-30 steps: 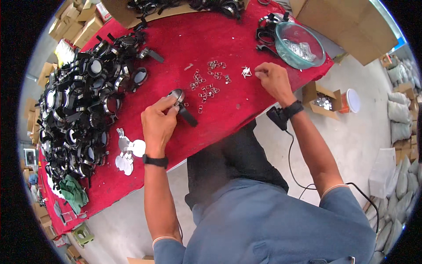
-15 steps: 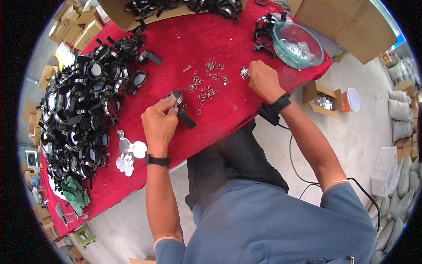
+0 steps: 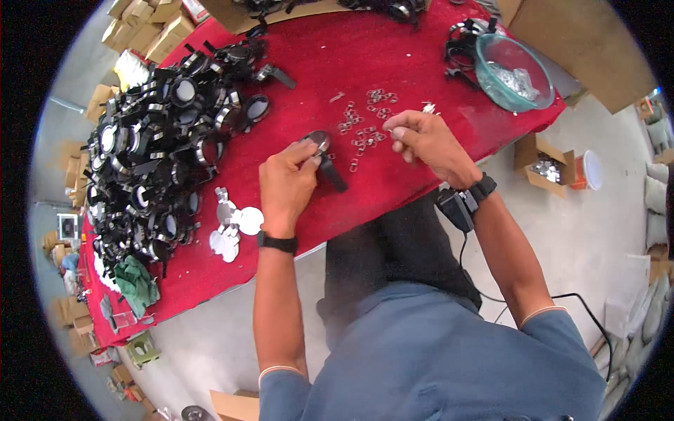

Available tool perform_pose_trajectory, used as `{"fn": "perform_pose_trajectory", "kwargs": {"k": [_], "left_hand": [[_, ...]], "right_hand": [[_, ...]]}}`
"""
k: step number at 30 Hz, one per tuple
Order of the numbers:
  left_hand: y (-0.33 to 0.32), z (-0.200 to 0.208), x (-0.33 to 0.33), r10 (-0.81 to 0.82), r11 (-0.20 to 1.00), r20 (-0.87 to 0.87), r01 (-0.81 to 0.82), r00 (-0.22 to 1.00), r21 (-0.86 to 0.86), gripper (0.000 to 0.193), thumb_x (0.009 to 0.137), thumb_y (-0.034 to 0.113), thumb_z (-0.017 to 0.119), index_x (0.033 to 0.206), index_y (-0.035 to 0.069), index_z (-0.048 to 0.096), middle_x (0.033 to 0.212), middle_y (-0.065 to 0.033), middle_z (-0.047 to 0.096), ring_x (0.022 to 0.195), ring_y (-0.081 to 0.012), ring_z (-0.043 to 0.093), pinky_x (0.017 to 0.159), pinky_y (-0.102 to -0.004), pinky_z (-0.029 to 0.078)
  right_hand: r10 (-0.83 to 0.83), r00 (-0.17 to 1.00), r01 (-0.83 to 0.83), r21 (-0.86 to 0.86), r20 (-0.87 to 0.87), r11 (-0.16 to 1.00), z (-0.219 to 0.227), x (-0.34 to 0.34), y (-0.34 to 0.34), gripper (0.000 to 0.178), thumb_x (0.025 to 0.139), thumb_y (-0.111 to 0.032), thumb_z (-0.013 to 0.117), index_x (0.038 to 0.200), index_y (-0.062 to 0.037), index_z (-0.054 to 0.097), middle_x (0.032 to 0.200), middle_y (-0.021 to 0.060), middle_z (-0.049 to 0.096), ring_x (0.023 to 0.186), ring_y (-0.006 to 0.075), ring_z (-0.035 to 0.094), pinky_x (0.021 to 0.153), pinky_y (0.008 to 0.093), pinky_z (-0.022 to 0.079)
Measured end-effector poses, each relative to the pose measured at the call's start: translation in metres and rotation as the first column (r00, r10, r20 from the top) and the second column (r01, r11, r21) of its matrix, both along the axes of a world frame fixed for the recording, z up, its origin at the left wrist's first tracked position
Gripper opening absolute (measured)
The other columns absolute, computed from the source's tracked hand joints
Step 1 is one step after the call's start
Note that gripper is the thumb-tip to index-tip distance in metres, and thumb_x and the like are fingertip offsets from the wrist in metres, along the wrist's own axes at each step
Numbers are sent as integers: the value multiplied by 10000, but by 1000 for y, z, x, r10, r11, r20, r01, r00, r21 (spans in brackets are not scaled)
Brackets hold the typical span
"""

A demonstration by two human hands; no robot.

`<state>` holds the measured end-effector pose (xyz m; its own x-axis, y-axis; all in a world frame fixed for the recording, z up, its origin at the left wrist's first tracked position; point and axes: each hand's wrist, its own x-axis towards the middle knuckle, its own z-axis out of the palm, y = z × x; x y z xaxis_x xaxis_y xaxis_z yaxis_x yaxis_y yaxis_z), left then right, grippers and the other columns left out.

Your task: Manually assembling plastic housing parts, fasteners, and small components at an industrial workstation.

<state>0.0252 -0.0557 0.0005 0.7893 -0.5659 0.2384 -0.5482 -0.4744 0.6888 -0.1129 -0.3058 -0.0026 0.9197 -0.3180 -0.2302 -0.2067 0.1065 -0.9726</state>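
My left hand (image 3: 288,181) is closed on a wristwatch (image 3: 321,138) with a round silver case, held at the table top. Its black strap (image 3: 333,175) sticks out toward the near edge. To the right, my right hand (image 3: 437,146) is raised over the table with thumb and forefinger pinched; what is between them is too small to make out. Just behind that hand lies a little bunch of thin silvery pins (image 3: 430,108), partly hidden. Several small metal buckles (image 3: 366,137) are scattered between the two hands.
A big heap of black-strapped watches (image 3: 151,158) covers the table's left side. White discs (image 3: 250,220) lie near my left wrist. A green cloth (image 3: 136,284) is at the left corner. A teal bowl (image 3: 490,81) holding small clear packets stands at the right, more watches beside it.
My right hand has lifted away from the pins and come toward the watch, its fingers now pinched. The left hand still holds the watch. The whole view has shifted somewhat.
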Motion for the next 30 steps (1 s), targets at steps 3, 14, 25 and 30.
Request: {"fn": "perform_pose_trajectory", "kwargs": {"k": [3, 14, 25, 30], "left_hand": [[-4, 4, -4, 21, 1000, 6, -21, 1000, 21, 288, 889, 68, 758, 1172, 57, 810, 1180, -176, 795, 1172, -290, 763, 1042, -346, 565], [-11, 13, -10, 85, 992, -21, -82, 996, 98, 285, 884, 60, 759, 1163, 39, 812, 1184, -187, 792, 1187, -300, 756, 1062, -363, 558], [-5, 2, -4, 75, 996, -6, -74, 997, 48, 286, 885, 61, 774, 1167, 38, 815, 1191, -193, 791, 1195, -288, 755, 1086, -356, 542], [-8, 5, -6, 89, 994, -24, -87, 996, 61, 293, 891, 61, 770, 1179, 32, 811, 1197, -191, 791, 1206, -281, 750, 1093, -357, 538]], "right_hand": [[-20, 997, 5, 193, 75, 981, -5, 17, 34, 158, 1065, -89, 615, 1179, 18, 632, 908, 54, 698, 732, 123, 662, 624, 266, 538], [-190, 980, 172, 234, 58, 957, -24, 60, 100, 122, 1012, -113, 712, 1035, 5, 734, 850, 15, 692, 740, 98, 610, 651, 289, 501], [-234, 972, 234, 161, -16, 959, -48, 65, 105, 206, 958, -183, 764, 983, 20, 778, 804, 53, 731, 723, 121, 648, 647, 334, 522], [-312, 950, 307, 148, 13, 940, -53, 71, 110, 232, 968, -194, 748, 1001, 34, 778, 816, 63, 738, 736, 139, 659, 678, 358, 540]]}}
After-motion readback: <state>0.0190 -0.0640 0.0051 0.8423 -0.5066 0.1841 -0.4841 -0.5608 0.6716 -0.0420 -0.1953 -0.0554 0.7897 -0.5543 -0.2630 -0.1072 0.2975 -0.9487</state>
